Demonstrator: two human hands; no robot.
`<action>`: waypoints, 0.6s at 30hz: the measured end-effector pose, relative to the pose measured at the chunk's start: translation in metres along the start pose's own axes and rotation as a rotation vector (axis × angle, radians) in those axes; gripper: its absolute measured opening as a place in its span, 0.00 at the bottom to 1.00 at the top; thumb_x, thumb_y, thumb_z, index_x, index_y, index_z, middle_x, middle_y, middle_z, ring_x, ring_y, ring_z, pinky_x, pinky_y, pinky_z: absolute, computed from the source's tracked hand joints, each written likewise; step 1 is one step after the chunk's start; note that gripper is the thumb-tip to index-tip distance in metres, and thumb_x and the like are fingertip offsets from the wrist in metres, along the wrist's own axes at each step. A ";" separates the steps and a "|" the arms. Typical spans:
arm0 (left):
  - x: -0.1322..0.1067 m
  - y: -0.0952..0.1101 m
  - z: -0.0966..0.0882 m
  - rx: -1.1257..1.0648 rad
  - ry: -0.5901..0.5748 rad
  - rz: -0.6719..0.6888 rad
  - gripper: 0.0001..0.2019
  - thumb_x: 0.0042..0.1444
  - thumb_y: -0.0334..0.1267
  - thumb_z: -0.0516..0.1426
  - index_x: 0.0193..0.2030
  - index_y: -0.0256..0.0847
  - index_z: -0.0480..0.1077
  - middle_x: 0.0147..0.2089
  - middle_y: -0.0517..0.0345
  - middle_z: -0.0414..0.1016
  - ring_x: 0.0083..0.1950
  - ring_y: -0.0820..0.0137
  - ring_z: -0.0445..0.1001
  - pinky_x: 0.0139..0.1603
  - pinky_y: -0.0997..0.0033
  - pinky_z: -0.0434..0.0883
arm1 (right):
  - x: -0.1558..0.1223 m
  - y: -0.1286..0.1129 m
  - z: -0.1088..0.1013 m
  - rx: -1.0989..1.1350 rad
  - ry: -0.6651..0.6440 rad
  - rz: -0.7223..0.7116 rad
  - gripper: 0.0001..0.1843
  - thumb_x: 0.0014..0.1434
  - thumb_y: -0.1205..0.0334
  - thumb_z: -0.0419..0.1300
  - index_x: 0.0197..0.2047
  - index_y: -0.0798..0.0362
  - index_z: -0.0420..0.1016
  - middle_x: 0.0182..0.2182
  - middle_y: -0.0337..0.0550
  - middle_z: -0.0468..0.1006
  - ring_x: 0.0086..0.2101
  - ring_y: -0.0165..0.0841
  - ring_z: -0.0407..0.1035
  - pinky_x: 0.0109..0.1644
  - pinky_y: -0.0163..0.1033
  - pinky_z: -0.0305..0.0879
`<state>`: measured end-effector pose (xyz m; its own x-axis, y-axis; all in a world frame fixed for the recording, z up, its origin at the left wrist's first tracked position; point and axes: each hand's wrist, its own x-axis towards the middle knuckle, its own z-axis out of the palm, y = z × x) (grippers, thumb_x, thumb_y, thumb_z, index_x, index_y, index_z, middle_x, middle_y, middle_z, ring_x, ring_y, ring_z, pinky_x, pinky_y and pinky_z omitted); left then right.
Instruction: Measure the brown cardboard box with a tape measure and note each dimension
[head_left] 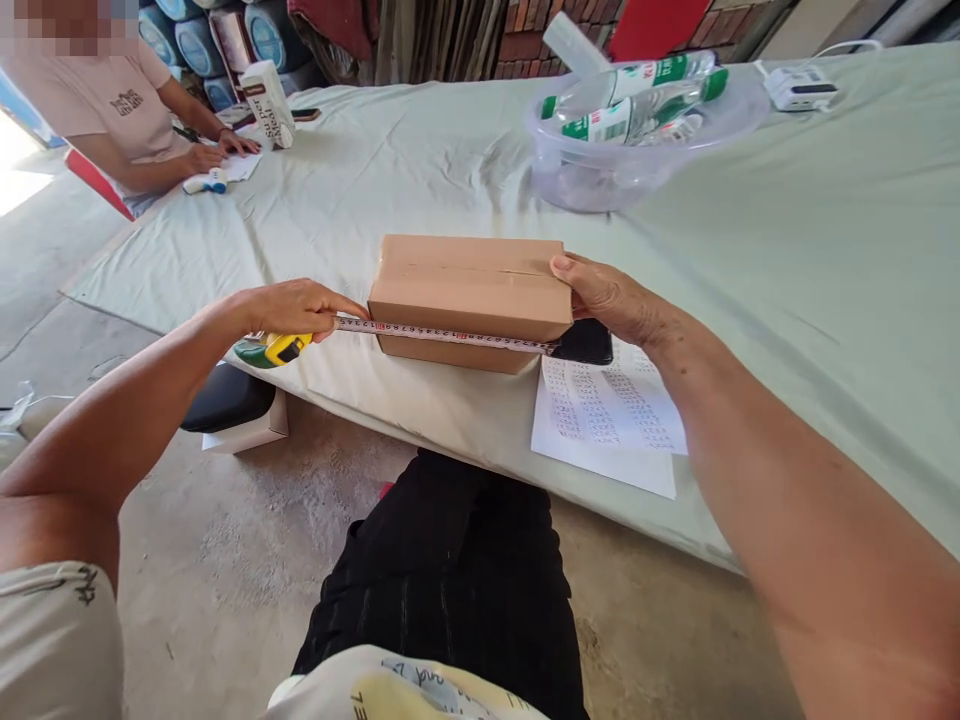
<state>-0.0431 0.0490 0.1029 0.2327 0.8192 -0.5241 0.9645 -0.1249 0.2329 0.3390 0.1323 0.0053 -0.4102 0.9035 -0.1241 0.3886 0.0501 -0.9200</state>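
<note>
The tape (450, 336) carries runs of single black digits, 1 to 9, broken by red marks too small to read. The white carton (268, 108) reads "Super Meal". The wearer's shirt (397, 690) shows "and" amid cut-off lettering. Writing on the sheet (600, 410), bottle labels (606, 125) and other person's top (127, 98) is illegible.

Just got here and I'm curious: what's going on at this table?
A tape measure is stretched along the near side of a cardboard box. The person's left hand holds the tape's case by the box's left end; the right hand grips its right end. A written-on sheet lies nearby, and another person sits at the table's far left.
</note>
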 end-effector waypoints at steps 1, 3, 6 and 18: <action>0.001 0.000 -0.001 -0.003 -0.002 0.003 0.31 0.53 0.36 0.52 0.65 0.45 0.75 0.27 0.60 0.76 0.25 0.70 0.67 0.32 0.73 0.60 | 0.000 0.000 0.000 0.004 0.000 0.002 0.36 0.61 0.27 0.53 0.61 0.41 0.74 0.56 0.48 0.80 0.48 0.50 0.76 0.54 0.61 0.74; 0.004 -0.001 -0.003 -0.010 0.003 0.002 0.29 0.53 0.35 0.53 0.62 0.45 0.77 0.27 0.59 0.76 0.26 0.70 0.67 0.32 0.73 0.60 | -0.001 0.000 0.001 0.017 -0.003 0.010 0.37 0.62 0.28 0.53 0.62 0.44 0.74 0.56 0.52 0.79 0.50 0.51 0.76 0.53 0.59 0.74; 0.007 -0.003 -0.003 -0.025 0.010 -0.001 0.28 0.52 0.33 0.53 0.61 0.44 0.78 0.27 0.58 0.76 0.26 0.69 0.67 0.32 0.72 0.61 | -0.004 -0.002 0.002 0.023 -0.009 0.027 0.38 0.61 0.27 0.54 0.64 0.44 0.73 0.56 0.53 0.80 0.52 0.52 0.76 0.55 0.58 0.72; 0.003 -0.005 0.007 -0.134 -0.073 -0.031 0.17 0.49 0.38 0.55 0.40 0.42 0.84 0.24 0.57 0.73 0.24 0.70 0.64 0.28 0.71 0.60 | -0.006 0.001 0.006 0.067 0.075 -0.001 0.35 0.59 0.27 0.55 0.58 0.42 0.75 0.54 0.47 0.79 0.47 0.50 0.77 0.54 0.61 0.75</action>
<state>-0.0463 0.0483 0.0946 0.2164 0.7779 -0.5899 0.9470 -0.0203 0.3206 0.3366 0.1241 0.0027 -0.3468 0.9329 -0.0972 0.3307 0.0247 -0.9434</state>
